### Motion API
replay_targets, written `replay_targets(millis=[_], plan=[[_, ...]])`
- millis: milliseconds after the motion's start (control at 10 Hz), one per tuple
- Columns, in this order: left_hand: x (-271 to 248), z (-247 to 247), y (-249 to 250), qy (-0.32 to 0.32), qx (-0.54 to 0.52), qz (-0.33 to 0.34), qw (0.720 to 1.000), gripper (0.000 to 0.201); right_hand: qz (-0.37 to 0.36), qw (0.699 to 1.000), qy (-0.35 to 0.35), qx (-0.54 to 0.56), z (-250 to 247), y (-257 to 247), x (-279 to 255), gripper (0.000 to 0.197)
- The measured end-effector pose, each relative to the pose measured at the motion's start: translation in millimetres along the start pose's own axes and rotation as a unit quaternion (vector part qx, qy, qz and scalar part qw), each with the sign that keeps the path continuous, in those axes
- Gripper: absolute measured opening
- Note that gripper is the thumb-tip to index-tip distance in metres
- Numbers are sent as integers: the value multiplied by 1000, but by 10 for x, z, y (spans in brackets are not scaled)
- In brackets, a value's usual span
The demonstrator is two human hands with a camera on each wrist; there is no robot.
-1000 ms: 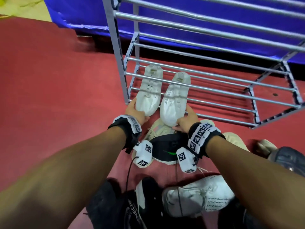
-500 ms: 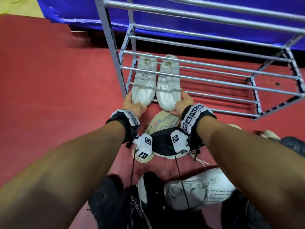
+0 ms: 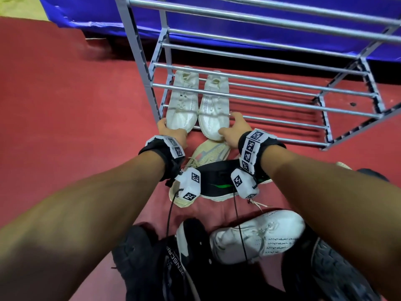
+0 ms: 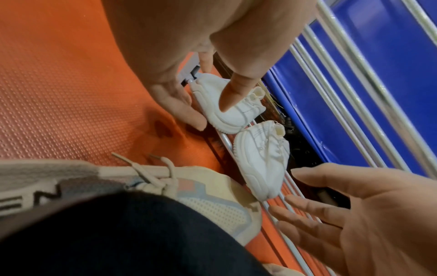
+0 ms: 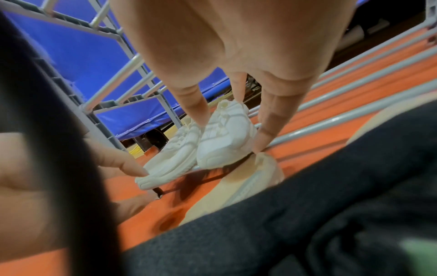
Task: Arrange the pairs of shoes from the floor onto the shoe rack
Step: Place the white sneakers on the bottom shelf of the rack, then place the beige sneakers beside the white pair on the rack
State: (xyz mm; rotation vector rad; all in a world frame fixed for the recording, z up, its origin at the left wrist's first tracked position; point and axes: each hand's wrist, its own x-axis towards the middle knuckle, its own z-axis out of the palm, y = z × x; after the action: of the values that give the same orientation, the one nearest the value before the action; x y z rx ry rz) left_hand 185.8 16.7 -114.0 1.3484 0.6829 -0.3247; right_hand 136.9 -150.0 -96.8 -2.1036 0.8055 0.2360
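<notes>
Pushed the pair of white knit lace-up sneakers deeper onto the lowest tier of the grey metal-bar shoe rack [image 3: 147,79] since a second ago, and levelled them: then tilted and hanging off the front rail, now flat on the bars, side by side, touching, heels to the back, tucked against the rack's left end. Left sneaker [image 3: 183,105] pinched lightly at the toe by the left hand [image 3: 171,132], thumb on top and fingers [image 4: 179,106] along the sole edge. Right sneaker [image 3: 213,107] barely touched by the right hand [image 3: 233,131]; seen from the left wrist, fingers [image 4: 314,207] straight and spread beside the toe, gripping nothing. Reads as the last nudge of a placement, probably one pair done. Toes overhang the front rail a little, so maybe one more small push before letting go. Plenty left on the red textured floor [image 3: 76,105]: a beige mesh sneaker [image 3: 208,153] just below the hands, a black sneaker with a green stripe [image 3: 217,181] lying across it, a white sneaker with printed text on its side [image 3: 260,237] nearer the knees, more dark shoes at the bottom edge. Next, likely, picking a matching pair out of that heap; mates not sorted together, so worth checking before lifting.
</notes>
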Motion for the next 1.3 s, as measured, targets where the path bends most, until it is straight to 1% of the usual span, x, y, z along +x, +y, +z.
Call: replay_targets(millis=[100,200,300,400,500,600,700,800,900,1000,1100,1200,1300], plan=[[-151,11,-17,27,154,85,984,49,-33,998,-13,-47,-209,-12,-100,66],[-436,-27,159,-82,287,55,953,26,-55,991,-73,-97,-335,108,-206,28],[-508,58,66,-192,430,49,881,23,-53,987,-107,-105,-431,343,-350,9],[-640,53,-65,-241,441,54,863,11,-65,982,-128,-119,-457,516,-482,17],[-679,60,-124,-267,492,66,826,28,-121,951,-153,-239,-464,609,-623,48],[-791,96,-150,-290,581,71,757,70,-159,927,-137,-309,-501,690,-706,60],[-920,150,-178,-291,625,92,718,66,-136,959,-99,-229,-634,665,-732,48],[-1095,203,-147,-286,626,80,721,50,-102,980,-110,-134,-719,702,-772,29],[-1194,242,-200,-321,611,68,721,40,-81,978,-130,-142,-743,869,-848,21],[-1222,236,-263,-318,573,74,751,17,-44,984,-100,-144,-852,1025,-823,22],[-1110,201,-244,-267,572,115,767,8,11,969,-112,-220,-947,1030,-798,19],[-1005,124,-198,-231,589,110,767,10,10,938,-140,-318,-977,969,-830,26],[-946,40,-180,-195,598,97,771,10,-23,952,-143,-269,-906,861,-803,35]])
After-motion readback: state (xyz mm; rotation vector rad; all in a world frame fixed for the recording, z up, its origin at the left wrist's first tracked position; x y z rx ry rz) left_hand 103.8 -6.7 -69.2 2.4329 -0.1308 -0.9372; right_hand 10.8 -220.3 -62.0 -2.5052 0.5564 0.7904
